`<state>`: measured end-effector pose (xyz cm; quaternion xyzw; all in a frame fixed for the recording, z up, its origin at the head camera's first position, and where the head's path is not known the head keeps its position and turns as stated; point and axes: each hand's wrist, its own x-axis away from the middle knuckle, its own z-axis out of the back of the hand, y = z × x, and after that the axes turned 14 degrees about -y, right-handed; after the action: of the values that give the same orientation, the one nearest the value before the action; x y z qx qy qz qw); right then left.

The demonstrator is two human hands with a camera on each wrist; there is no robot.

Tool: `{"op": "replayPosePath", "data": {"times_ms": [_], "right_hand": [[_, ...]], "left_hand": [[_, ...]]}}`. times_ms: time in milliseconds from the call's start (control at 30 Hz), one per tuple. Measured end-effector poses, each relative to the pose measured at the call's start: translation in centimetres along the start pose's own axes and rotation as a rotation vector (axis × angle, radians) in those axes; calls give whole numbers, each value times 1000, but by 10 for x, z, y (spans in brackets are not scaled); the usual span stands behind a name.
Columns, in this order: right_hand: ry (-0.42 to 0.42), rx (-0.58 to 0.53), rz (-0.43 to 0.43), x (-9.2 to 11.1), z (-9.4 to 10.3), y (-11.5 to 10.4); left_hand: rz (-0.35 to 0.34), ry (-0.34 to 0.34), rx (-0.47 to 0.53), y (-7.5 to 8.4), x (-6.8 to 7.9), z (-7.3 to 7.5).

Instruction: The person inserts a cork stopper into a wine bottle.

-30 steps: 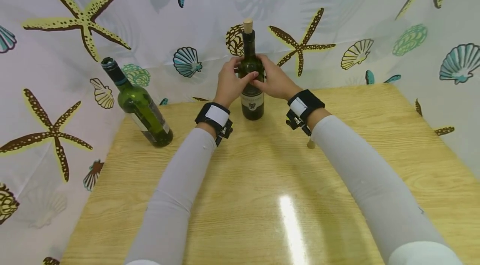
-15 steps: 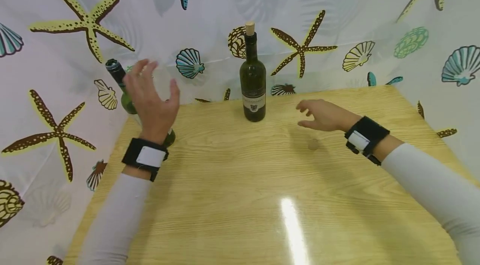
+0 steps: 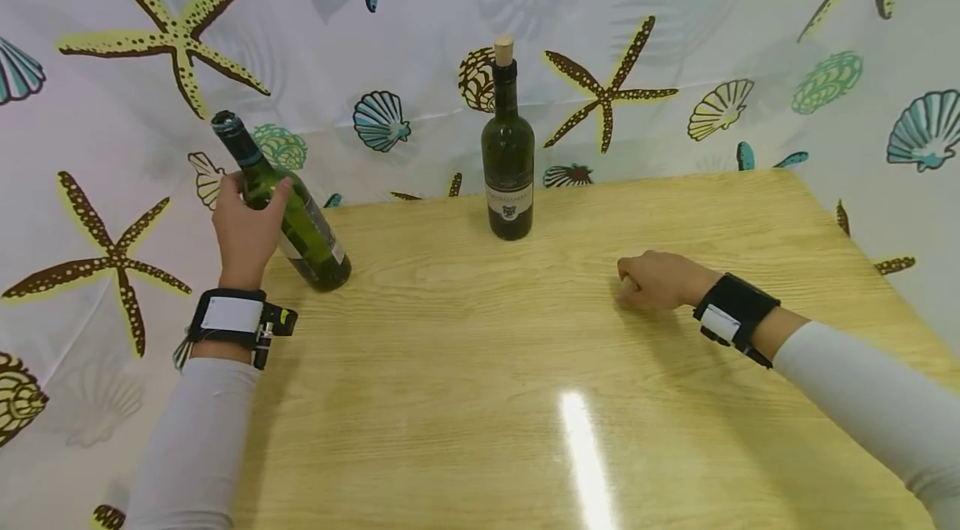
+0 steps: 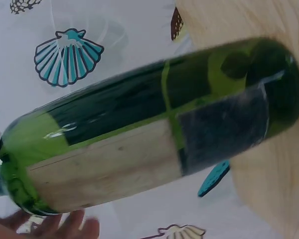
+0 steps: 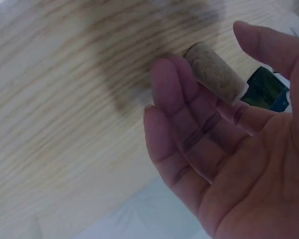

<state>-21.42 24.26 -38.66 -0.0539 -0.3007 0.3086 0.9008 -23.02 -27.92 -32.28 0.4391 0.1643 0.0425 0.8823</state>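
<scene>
Where the table (image 3: 450,363) nears its back edge, a corked bottle (image 3: 509,155) stands upright; to the left is a green bottle (image 3: 307,230), apparently tilted. Presumably rigid, slick and breakable, it suits a hold round the shoulder, where the left hand (image 3: 246,234) has its fingers wrapped. The right hand (image 3: 663,280) bends its fingers loosely, thumb apart, beside the cork (image 5: 217,72), probably light, springy, best pinched mid-length.

bottle (image 3: 318,242): bright green | cork (image 5: 217,73): speckled tan | tabletop (image 3: 450,347): yellow woodgrain | backdrop (image 3: 420,30): white, starfish-and-shell print

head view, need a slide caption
Left hand around a green bottle, right hand near the tabletop, corked bottle standing between them.
</scene>
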Motion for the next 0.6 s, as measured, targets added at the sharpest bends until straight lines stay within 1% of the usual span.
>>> {"op": "replayPosePath", "data": {"times_ms": [33, 100, 200, 267, 367, 467, 600], "right_hand": [[2, -3, 2, -2, -1, 0], [9, 1, 10, -4, -4, 1], [12, -4, 9, -6, -6, 4], [10, -6, 16, -7, -6, 5], [-6, -13, 22, -7, -3, 4], [-10, -17, 40, -6, 4, 0], [22, -33, 99, -4, 18, -12]], "left_hand": [[22, -17, -6, -2, 0, -1], [34, -33, -7, -5, 1, -2], [21, -51, -4, -3, 2, -3], [10, -83, -7, 0, 2, -5], [7, -143, -14, 6, 5, -8], [8, -209, -20, 14, 9, -11], [2, -322, -29, 28, 14, -17]]}}
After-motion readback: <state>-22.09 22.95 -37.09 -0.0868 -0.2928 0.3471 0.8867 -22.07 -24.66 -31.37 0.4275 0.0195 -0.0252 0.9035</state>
